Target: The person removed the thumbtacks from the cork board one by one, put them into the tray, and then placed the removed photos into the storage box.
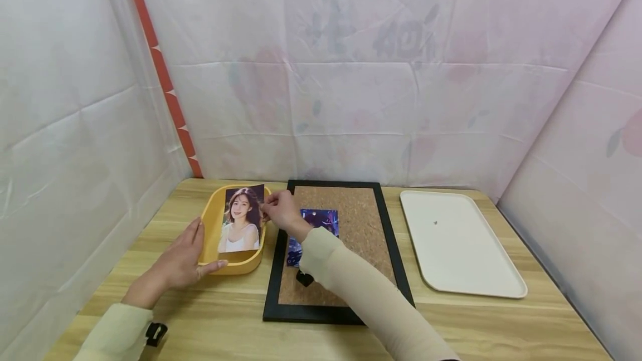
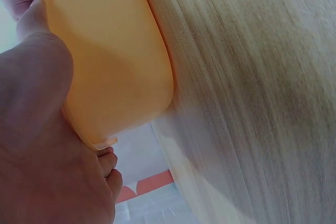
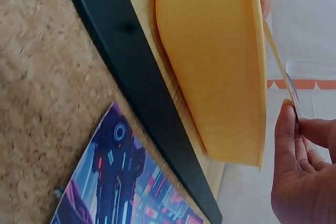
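A yellow plastic bin [image 1: 213,222] stands at the left of the table. My left hand [image 1: 183,258] grips its left and near rim, the thumb along the near edge; the left wrist view shows fingers bent round the rim. My right hand [image 1: 287,211] pinches the right edge of a portrait photo [image 1: 241,227] between thumb and fingers. Tilted, the photo stands over the bin's opening; in the right wrist view its edge [image 3: 286,80] rises above the rim. Under the right forearm, a blue-purple picture [image 1: 295,249] lies on a cork board [image 1: 358,222], a small pale pin at its top.
The cork board has a black frame [image 1: 391,244] and lies right of the bin. A cream tray [image 1: 466,244] with a small dark speck on it is farther right. White printed sheets [image 1: 351,99] hang behind and on both sides of the wooden table [image 1: 215,327].
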Available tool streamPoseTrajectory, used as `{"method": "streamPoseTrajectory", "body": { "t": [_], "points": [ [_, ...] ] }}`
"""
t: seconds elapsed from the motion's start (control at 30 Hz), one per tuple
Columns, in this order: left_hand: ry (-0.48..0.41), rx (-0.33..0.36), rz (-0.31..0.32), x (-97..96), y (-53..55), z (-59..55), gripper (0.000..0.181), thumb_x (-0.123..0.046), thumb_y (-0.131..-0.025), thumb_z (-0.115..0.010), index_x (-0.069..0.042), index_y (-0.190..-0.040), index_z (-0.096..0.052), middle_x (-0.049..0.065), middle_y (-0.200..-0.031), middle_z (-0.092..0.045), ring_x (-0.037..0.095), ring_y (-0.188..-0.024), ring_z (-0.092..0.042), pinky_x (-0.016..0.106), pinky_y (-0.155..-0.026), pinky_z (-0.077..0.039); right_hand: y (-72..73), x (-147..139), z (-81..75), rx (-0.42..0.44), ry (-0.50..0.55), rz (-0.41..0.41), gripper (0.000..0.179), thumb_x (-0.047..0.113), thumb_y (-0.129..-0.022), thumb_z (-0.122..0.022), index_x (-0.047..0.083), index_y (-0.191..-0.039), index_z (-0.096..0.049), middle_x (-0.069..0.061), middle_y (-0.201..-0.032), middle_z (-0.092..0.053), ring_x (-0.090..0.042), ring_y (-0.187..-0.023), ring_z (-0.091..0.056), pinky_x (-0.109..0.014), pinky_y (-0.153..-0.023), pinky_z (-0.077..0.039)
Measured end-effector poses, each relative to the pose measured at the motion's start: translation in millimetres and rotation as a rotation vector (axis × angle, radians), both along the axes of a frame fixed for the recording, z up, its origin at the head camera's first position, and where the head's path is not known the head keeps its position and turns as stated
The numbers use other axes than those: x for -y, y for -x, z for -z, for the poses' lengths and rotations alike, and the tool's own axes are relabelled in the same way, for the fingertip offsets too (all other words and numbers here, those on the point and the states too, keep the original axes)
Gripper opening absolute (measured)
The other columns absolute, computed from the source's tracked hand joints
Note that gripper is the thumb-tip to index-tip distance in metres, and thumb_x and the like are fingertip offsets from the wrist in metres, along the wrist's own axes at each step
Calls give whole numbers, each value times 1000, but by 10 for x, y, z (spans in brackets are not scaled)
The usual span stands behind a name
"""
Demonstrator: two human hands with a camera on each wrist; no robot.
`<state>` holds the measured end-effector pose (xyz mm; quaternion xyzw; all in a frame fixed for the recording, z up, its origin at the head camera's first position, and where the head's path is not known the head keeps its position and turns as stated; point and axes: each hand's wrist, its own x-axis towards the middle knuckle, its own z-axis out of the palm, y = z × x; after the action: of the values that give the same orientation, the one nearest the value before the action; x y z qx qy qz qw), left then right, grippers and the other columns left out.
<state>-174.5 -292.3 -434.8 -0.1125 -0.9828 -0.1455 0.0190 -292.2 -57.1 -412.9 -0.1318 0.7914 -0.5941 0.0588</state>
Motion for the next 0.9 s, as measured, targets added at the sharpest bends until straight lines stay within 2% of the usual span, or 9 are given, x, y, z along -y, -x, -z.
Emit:
{"method": "streamPoseTrajectory", "body": {
  "t": [0.07,0.13,0.37,0.67,0.9],
  "points": [
    [-4,4,0,-1,-1,-4,119,-65,-91,-65,25,-150,-14,44,-159,-9,61,-144,-20,68,-115,-26,-6,27,-1,-9,-12,9,10,-1,-98,-64,-6,-92,-70,-11,-74,-71,-21,-62,-73,-44,-72,-63],
    [-6,3,3,3,-1,-5,119,-64,-91,-65,25,-150,-14,45,-158,-9,62,-143,-20,69,-114,-26,-12,55,-1,-16,-15,13,9,-1,-98,-65,-6,-91,-70,-11,-74,-71,-19,-61,-72,-43,-70,-63],
    [1,1,3,15,-3,1,120,-66,-90,-66,24,-151,-14,45,-158,-11,62,-142,-22,70,-113,-27,-40,154,8,-28,-56,43,8,0,-97,-67,-4,-92,-72,-7,-73,-71,-16,-57,-71,-22,-52,-55],
    [10,9,6,30,10,-3,119,-65,-91,-65,24,-151,-14,44,-159,-10,61,-144,-20,68,-115,-25,-72,259,19,-20,-65,32,8,-1,-97,-67,-4,-90,-72,-7,-73,-68,-19,-60,-72,-24,-54,-57],
    [13,-26,41,31,20,-2,118,-61,-91,-69,26,-149,-14,48,-156,-13,63,-142,-22,69,-114,-27,-88,303,23,-47,-110,60,11,-1,-96,-67,-2,-86,-72,-6,-72,-67,-20,-62,-72,-23,-52,-54]
  ]
}}
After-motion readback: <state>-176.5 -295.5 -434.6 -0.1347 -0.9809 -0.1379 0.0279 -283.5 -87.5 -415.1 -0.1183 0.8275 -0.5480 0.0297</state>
